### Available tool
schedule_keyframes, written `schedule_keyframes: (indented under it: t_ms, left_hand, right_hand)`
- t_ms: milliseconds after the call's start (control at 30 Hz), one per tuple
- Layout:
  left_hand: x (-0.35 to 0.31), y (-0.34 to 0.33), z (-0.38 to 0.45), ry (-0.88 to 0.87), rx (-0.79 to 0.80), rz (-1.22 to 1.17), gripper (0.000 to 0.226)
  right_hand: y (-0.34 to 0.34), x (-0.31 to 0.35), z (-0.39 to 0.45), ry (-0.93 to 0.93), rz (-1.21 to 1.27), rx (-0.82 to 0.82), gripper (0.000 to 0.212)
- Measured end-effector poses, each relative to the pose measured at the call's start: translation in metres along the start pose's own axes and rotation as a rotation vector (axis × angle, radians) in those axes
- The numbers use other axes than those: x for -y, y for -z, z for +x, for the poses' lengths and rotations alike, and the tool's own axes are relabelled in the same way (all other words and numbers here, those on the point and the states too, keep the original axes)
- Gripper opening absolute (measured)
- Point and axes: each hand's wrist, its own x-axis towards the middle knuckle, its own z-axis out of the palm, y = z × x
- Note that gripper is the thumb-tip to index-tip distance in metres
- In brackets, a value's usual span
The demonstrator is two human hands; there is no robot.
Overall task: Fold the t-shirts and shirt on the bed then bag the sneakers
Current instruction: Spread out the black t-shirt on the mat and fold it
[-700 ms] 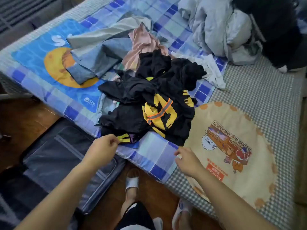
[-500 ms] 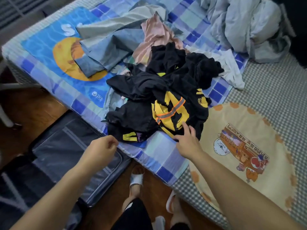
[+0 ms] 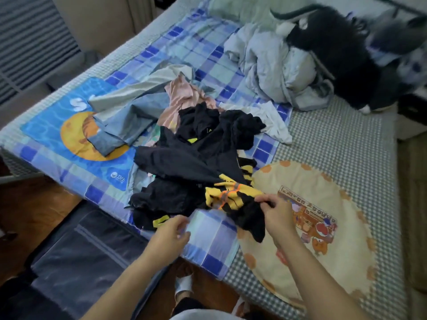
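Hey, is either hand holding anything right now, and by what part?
The right hand pinches the black t-shirt with the yellow print at its near edge. The left hand holds nothing.

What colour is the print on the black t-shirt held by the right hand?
Yellow with an orange stripe, on the black t-shirt in the right hand; head view.

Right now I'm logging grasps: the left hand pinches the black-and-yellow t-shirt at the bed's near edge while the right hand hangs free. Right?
Wrong hands. The head view shows the right hand pinching the black-and-yellow t-shirt at the bed's near edge; the left hand holds nothing.
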Motion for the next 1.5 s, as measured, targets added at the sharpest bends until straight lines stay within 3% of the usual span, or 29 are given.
schedule_keyframes:
  t_ms: [167,233,267,367,400,433,500,600,633,733,867,900,1067,1167,1233,1300,1367,1433,1467,1500]
  left_hand:
    - [-0.104,-0.057,-0.004,-0.376,0.204,-0.007,0.112]
    - [-0.131,-0.094,-0.007,-0.427,0.158,0.021,0.123]
    - [-0.142,-0.112,-0.010,-0.434,0.077,0.024,0.114]
    - [-0.168,-0.142,-0.013,-0.455,-0.350,-0.109,0.031]
    - [-0.180,-0.143,-0.015,-0.433,-0.430,-0.153,0.018]
    - [-0.191,-0.142,-0.014,-0.424,-0.448,-0.213,0.015]
    - [-0.218,-0.139,-0.021,-0.454,-0.282,-0.326,0.015]
    - [-0.266,-0.159,-0.040,-0.511,0.083,-0.292,0.054]
    - [-0.281,-0.171,-0.043,-0.521,0.085,-0.309,0.055]
    - [-0.319,-0.187,-0.043,-0.481,-0.013,-0.492,0.029]
    - [-0.352,-0.186,-0.037,-0.437,0.045,-0.460,0.073]
    - [-0.363,-0.190,-0.038,-0.453,0.084,-0.438,0.076]
    - [-0.416,-0.212,-0.045,-0.619,0.082,-0.430,0.024]
    - [-0.431,-0.199,-0.052,-0.562,0.119,-0.559,0.019]
    - [-0.442,-0.183,-0.055,-0.555,0.073,-0.563,0.021]
    - [-0.459,-0.168,-0.060,-0.610,0.001,-0.358,0.026]
    - [-0.477,-0.158,-0.067,-0.670,-0.013,-0.102,0.028]
    - [-0.490,-0.153,-0.073,-0.687,0.032,-0.010,0.031]
    - [-0.493,-0.153,-0.074,-0.676,0.060,-0.001,0.033]
    - [-0.493,-0.155,-0.074,-0.658,0.086,-0.012,0.033]
  right_hand:
    - [0.078,0.024,-0.048,0.017,0.505,0.029,0.032]
    - [0.110,0.039,-0.057,0.034,0.659,0.095,0.026]
    - [0.129,0.045,-0.058,0.052,0.716,0.121,0.025]
    - [0.189,0.053,-0.053,0.101,0.864,0.159,0.027]
    - [0.210,0.053,-0.049,0.115,0.893,0.164,0.028]
    - [0.229,0.052,-0.045,0.128,0.905,0.169,0.028]
    - [0.261,0.050,-0.037,0.132,0.918,0.181,0.030]
    - [0.290,0.044,-0.034,0.112,0.964,0.204,0.032]
    - [0.296,0.041,-0.035,0.105,0.972,0.212,0.033]
    - [0.319,0.038,-0.037,0.115,0.975,0.200,0.033]
    - [0.368,0.035,-0.030,0.096,1.019,0.132,0.031]
    - [0.379,0.033,-0.030,0.087,1.026,0.133,0.031]
    - [0.423,0.018,-0.037,0.073,1.021,0.134,0.033]
    - [0.447,0.000,-0.033,0.049,1.053,0.081,0.034]
    - [0.458,-0.014,-0.023,0.049,0.985,-0.042,0.032]
    - [0.462,-0.028,-0.024,0.117,0.760,-0.140,0.026]
    - [0.454,-0.035,-0.037,0.299,0.443,-0.021,0.040]
    - [0.425,-0.030,-0.057,0.416,0.184,0.247,0.061]
    - [0.405,-0.032,-0.063,0.483,0.038,0.301,0.064]
    - [0.384,-0.038,-0.062,0.542,-0.110,0.254,0.060]
